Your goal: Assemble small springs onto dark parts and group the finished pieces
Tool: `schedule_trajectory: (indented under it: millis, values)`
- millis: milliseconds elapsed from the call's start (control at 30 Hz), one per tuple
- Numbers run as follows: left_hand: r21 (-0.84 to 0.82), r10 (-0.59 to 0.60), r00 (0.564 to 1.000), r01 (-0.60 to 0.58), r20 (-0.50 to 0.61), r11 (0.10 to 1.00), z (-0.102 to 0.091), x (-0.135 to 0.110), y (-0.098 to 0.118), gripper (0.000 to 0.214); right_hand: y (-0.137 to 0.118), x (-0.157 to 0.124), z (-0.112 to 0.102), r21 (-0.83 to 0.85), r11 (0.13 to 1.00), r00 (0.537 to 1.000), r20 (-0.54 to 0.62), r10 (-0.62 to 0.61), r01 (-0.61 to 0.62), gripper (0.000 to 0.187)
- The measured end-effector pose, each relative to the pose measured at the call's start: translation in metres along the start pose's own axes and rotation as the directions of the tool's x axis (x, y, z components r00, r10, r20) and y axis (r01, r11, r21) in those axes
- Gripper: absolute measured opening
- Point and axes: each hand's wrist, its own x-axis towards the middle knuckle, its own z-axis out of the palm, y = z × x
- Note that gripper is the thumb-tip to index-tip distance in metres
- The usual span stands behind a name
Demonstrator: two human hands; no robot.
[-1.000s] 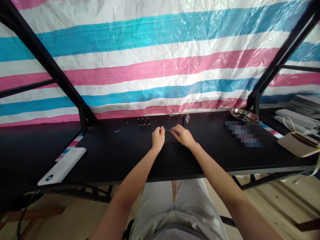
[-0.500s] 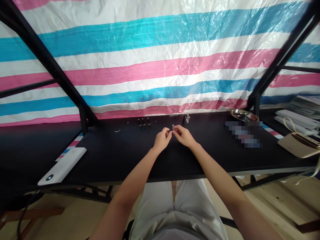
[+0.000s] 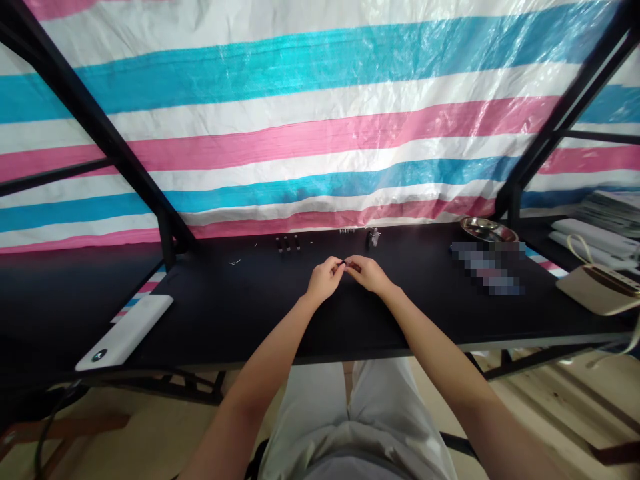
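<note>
Over the middle of the black table, my left hand [image 3: 324, 277] and my right hand [image 3: 368, 273] meet fingertip to fingertip. Both are closed in a pinch. A small dark piece [image 3: 343, 263] shows between the fingertips, held by my left hand and touched by the right. Its kind is too small to make out, and whatever else my right fingers hold is hidden. Beyond the hands stand a row of small pale pins [image 3: 347, 231] and a clear-and-black cluster of small parts [image 3: 373, 237]. Several short black pieces with light ends [image 3: 287, 244] lie in a row to the left.
Thin white bits [image 3: 235, 262] lie on the black table [image 3: 225, 307]. At left is a white power bank-like box [image 3: 127, 333]. Rightward are a shiny metal dish [image 3: 487, 230], a blurred-out item [image 3: 487, 270] and a beige pouch [image 3: 595, 291]. Black frame bars rise on both sides.
The small clear part that stuck up between my fingertips no longer shows; a dark piece is visible there instead. My hands have stayed in nearly the same place.
</note>
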Motion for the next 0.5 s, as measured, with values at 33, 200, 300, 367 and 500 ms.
schedule_trajectory:
  millis: [33, 200, 300, 367, 500]
  values:
    - [0.004, -0.003, 1.0, 0.003, 0.005, 1.0, 0.0, 0.0, -0.001, 0.021, 0.001, 0.0, 0.001, -0.001, 1.0, 1.0, 0.0, -0.005, 0.005, 0.019]
    - [0.023, -0.003, 1.0, 0.003, -0.019, 1.0, 0.0, 0.0, -0.004, 0.025, 0.013, 0.002, -0.002, -0.033, 0.999, 0.997, -0.063, 0.036, -0.038, 0.023]
    - [0.021, 0.014, 1.0, -0.014, -0.025, 1.0, 0.0, 0.0, -0.004, 0.023, 0.032, 0.007, -0.013, -0.08, 0.981, 0.967, -0.203, 0.157, -0.176, 0.022]
    - [0.023, 0.019, 1.0, -0.019, -0.022, 1.0, 0.0, 0.0, -0.004, 0.022, 0.046, 0.01, -0.022, -0.106, 0.946, 0.917, -0.302, 0.262, -0.306, 0.02]
    - [0.023, 0.017, 1.0, -0.017, 0.002, 1.0, 0.0, -0.001, -0.004, 0.021, 0.065, 0.017, -0.037, -0.206, 0.867, 0.867, -0.324, 0.378, -0.455, 0.016]
